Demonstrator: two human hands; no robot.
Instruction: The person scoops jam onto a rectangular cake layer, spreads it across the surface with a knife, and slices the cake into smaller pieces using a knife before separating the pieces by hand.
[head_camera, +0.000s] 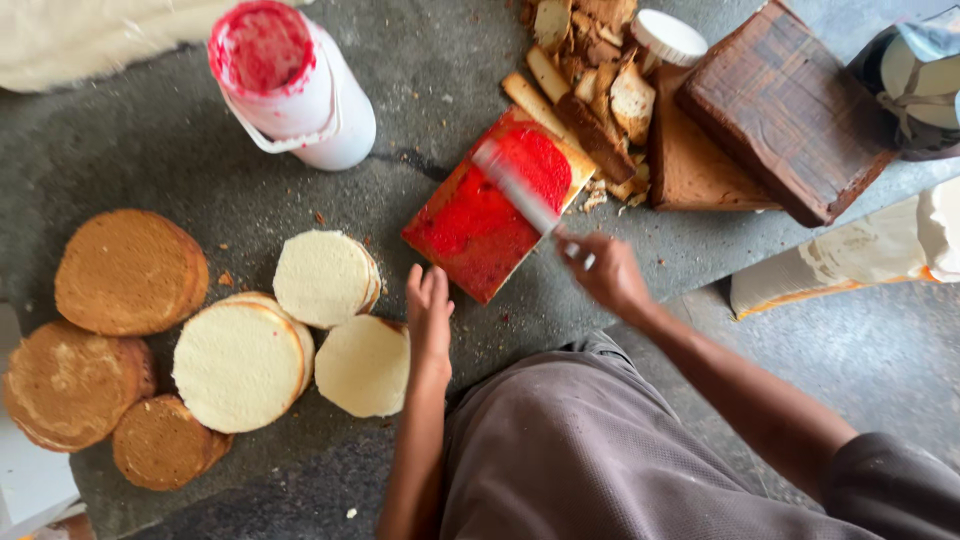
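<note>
A rectangular cake slab coated in red jam lies tilted on the grey stone counter. My right hand grips a spatula knife whose blade rests across the jam near the slab's far end. Flat and empty, my left hand rests on the counter just below the slab's near corner, fingers together pointing away. Right beside that hand sit pale round cake layers.
A white bucket of red jam stands at the back. Brown-topped round cakes and a large pale round lie left. Crust trimmings, a white lid and brown square cakes sit at right, near the counter's edge.
</note>
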